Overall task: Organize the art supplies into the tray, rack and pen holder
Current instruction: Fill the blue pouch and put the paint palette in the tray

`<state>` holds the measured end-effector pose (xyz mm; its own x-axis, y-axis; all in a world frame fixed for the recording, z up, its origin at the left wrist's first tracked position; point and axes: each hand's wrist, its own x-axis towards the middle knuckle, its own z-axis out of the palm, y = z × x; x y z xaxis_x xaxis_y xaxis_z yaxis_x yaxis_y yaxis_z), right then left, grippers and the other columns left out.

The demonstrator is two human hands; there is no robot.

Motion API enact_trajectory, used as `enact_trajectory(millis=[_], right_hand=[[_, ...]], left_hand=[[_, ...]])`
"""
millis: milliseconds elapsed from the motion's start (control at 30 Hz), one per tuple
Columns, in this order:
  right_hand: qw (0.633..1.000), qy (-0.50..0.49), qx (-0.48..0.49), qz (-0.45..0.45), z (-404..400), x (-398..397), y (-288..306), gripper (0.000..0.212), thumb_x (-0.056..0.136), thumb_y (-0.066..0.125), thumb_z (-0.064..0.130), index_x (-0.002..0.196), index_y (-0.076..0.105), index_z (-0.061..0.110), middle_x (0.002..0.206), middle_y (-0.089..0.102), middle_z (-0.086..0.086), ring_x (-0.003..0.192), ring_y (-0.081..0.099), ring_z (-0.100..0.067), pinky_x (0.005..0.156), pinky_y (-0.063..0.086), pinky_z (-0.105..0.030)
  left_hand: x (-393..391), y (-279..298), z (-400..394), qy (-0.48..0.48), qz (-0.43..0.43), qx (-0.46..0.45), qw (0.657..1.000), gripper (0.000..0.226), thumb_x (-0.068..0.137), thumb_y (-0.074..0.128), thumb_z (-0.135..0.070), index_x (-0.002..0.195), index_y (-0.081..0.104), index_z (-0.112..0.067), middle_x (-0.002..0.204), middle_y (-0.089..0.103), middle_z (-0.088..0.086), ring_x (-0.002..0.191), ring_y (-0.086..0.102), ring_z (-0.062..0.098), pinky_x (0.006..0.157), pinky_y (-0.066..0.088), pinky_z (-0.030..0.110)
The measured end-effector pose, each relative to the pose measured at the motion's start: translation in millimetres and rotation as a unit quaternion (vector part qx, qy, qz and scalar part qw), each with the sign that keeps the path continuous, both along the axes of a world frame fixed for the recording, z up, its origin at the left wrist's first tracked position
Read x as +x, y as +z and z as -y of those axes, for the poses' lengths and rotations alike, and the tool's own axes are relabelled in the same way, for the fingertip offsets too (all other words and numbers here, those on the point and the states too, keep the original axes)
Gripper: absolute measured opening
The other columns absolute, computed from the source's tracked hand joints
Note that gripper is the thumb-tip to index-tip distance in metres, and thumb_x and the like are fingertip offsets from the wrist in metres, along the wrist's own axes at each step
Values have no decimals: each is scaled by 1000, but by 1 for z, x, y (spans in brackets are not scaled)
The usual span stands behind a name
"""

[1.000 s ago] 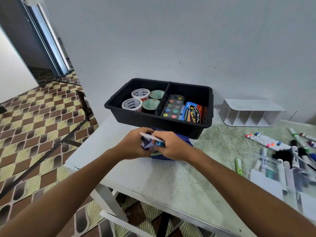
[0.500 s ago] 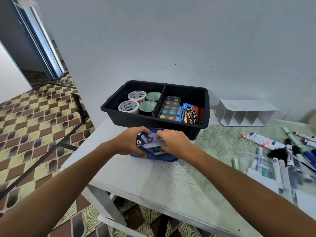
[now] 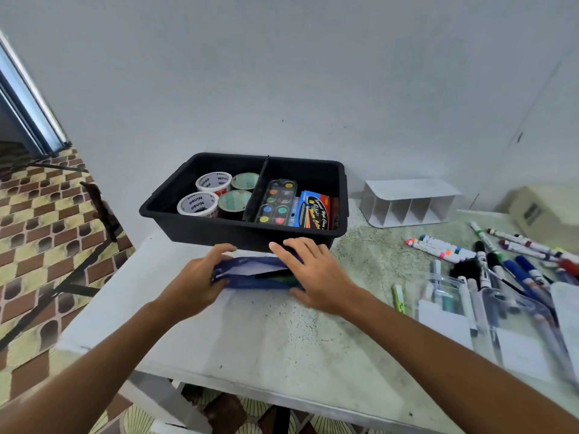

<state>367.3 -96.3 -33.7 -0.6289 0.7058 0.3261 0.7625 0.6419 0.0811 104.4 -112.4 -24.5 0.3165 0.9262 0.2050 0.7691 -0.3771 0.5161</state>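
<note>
Left hand: my left hand (image 3: 195, 281) grips the left end of the pouch (image 3: 254, 273), thumb on the far edge, fingers curled round the near side.
Right hand: my right hand (image 3: 315, 274) lies flat on the right end of the pouch, fingers spread, pressing down rather than closed round it.
Pouch: blue, lying on the desk (image 3: 269, 336) just in front of the tray (image 3: 200, 228), its mouth gaping to show a white lining and something dark green inside.
Tray: black, 2 compartments split by a divider.
Left compartment: 4 tape rolls (image 3: 198, 204).
Right compartment: a paint palette (image 3: 276, 202) leaning on the divider, with a crayon box (image 3: 313, 211) beside it.
Rack: white rack (image 3: 407, 202) with 4 slots, on its side by the wall, right of the tray.
Markers: loose markers (image 3: 440, 247) scattered on the desk to my right, well apart from the tray.
Clear cases: blurred clear cases (image 3: 488, 311) with pens near the right edge; a green highlighter (image 3: 398, 298) lies just left of them.
</note>
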Motion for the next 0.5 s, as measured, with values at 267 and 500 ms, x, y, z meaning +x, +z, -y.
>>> enact_trajectory(millis=[267,500], right_hand=[[997,-13,52,-58,7,4,-30,23,66,71,8,88,64,12,78,58,-6,71,55,-25,61,47,-31],[996,-1,-52,-67,15,19,-40,29,84,49,34,90,69,13,83,58,-5,79,57,-24,70,46,-32]], left_hand=[[-6,-33,3,-97,-123,270,950,36,95,43,-25,95,74,-6,99,65,13,90,59,29,66,55,35],[-10,-49,9,-79,-157,228,958,43,82,48,-39,96,76,-10,98,64,10,85,61,30,69,50,40]])
